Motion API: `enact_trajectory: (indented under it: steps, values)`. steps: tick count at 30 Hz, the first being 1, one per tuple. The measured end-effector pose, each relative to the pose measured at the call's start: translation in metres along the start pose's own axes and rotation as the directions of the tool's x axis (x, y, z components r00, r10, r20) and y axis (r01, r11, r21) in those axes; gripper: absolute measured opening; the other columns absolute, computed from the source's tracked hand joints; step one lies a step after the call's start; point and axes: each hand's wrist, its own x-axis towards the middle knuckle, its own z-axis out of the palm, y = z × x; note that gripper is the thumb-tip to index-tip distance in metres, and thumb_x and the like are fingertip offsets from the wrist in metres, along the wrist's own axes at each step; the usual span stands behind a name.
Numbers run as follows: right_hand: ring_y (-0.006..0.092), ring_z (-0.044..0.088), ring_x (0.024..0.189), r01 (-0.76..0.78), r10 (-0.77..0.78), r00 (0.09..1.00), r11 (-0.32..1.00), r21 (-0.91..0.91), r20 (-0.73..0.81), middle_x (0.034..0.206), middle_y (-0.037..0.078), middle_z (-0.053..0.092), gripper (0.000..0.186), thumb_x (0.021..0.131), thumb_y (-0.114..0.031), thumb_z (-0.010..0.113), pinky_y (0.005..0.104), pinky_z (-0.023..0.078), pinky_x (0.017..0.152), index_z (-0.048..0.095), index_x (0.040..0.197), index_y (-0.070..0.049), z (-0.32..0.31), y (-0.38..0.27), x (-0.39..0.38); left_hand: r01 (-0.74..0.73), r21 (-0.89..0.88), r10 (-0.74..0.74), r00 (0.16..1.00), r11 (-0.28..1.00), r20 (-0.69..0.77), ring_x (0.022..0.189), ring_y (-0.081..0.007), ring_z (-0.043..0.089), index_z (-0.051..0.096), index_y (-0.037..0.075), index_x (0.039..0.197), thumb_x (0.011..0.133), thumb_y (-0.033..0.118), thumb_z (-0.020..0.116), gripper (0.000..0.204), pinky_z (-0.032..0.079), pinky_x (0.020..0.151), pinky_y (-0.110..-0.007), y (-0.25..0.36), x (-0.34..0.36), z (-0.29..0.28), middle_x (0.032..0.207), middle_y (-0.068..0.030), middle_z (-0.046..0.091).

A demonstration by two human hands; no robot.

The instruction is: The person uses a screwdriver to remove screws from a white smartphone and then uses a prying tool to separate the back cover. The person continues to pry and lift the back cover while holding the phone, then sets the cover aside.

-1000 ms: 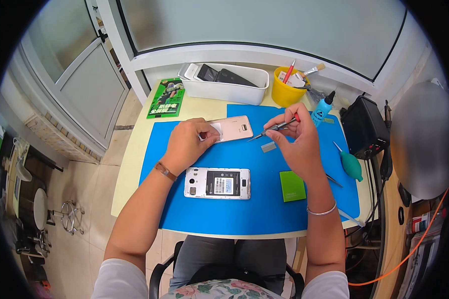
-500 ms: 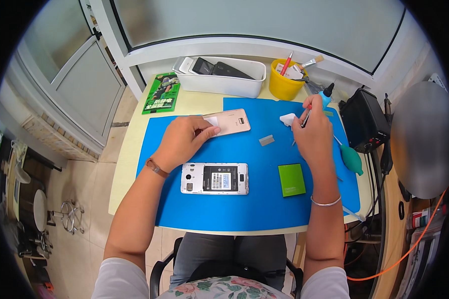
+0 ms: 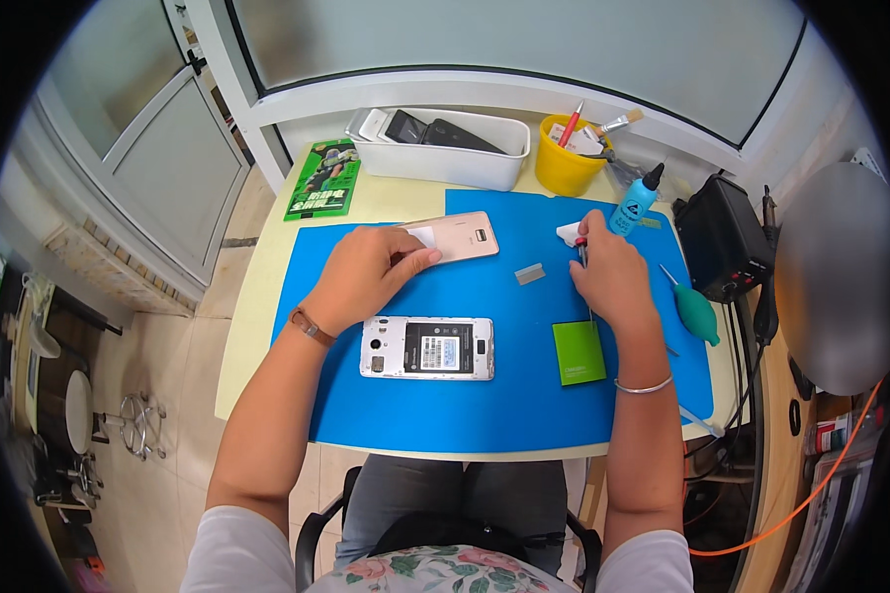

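My left hand (image 3: 371, 272) is closed on the left end of a pinkish-gold phone back cover (image 3: 470, 239), thumb and fingers together. A small white patch (image 3: 421, 236) shows beside the fingertips; whether it is loose or stuck on, I cannot tell. Just below lies the opened phone (image 3: 381, 348), white-framed, its black battery (image 3: 417, 348) in place. In my right hand (image 3: 613, 272) is a slim screwdriver (image 3: 581, 247) with a red end, its thin shaft pointing down near a flat green box (image 3: 578, 356). A small grey metal strip (image 3: 530, 275) sits between the hands.
A blue mat (image 3: 445, 415) covers much of the table. Behind it stand a white bin of phones (image 3: 435, 170), a yellow tool cup (image 3: 564, 166) and a green packet (image 3: 323, 183). A blue bottle (image 3: 633, 203), green air blower (image 3: 697, 314) and black box (image 3: 722, 237) flank the right.
My right hand has moved slightly left and nearer, and the screwdriver is now upright above the green box's far edge. The left hand stays at the cover.
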Motion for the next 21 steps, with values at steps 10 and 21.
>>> enact_trajectory:
  steps: [10,21]
  values:
    - [0.0319,0.074,0.093,0.140,-0.117,0.985,0.971,0.195,-0.127,0.107,0.015,0.073,0.038,0.083,-0.024,0.091,0.0407,0.060,0.077,0.066,0.107,-0.009,-0.015,-0.024,-0.012,0.003,-0.027,-0.003,1.000,1.000,0.007,0.064,-0.0289,0.066,0.083,0.001,0.088,0.104,0.054,0.065,0.058,0.051,0.062,-0.040,-0.007,0.000,-0.001,0.077,-0.0164,0.074]
    - [0.0283,0.065,0.106,0.647,-0.712,0.702,0.642,0.411,0.008,0.112,0.011,0.066,0.064,0.071,-0.038,0.097,0.0386,0.057,0.085,0.070,0.120,-0.006,0.022,-0.080,-0.052,0.003,-0.047,-0.007,0.995,0.999,-0.098,0.057,-0.0281,0.060,0.081,0.002,0.083,0.103,0.037,0.072,0.041,0.046,0.057,-0.041,-0.008,0.001,-0.001,0.069,-0.0151,0.070]
